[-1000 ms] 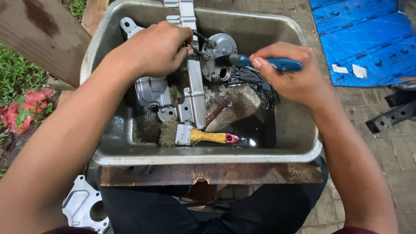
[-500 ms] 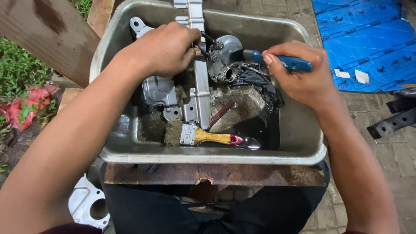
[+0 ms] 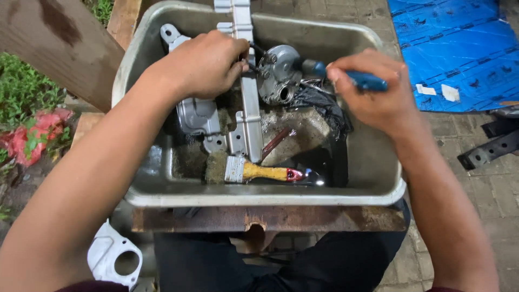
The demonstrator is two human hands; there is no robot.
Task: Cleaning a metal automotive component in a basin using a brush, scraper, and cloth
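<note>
Head view: the left hand (image 3: 208, 64) clamps down on the metal engine parts (image 3: 244, 113) lying in the grey wash basin (image 3: 259, 199). The right hand (image 3: 373, 89) grips a blue-handled screwdriver (image 3: 346, 77), tip at the round housing (image 3: 278, 78). A paintbrush (image 3: 254, 171) lies in dark fluid. Judged: fastener work in hand; next calls for steady bracing and square tip seating.

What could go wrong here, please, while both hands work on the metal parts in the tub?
The blue-handled tool in the right hand could slip off the round metal part toward the left hand, which is close beside it. The dark liquid in the tub may make grips slippery. The tub's front edge overhangs the rusty board, so leaning might tip it.
</note>
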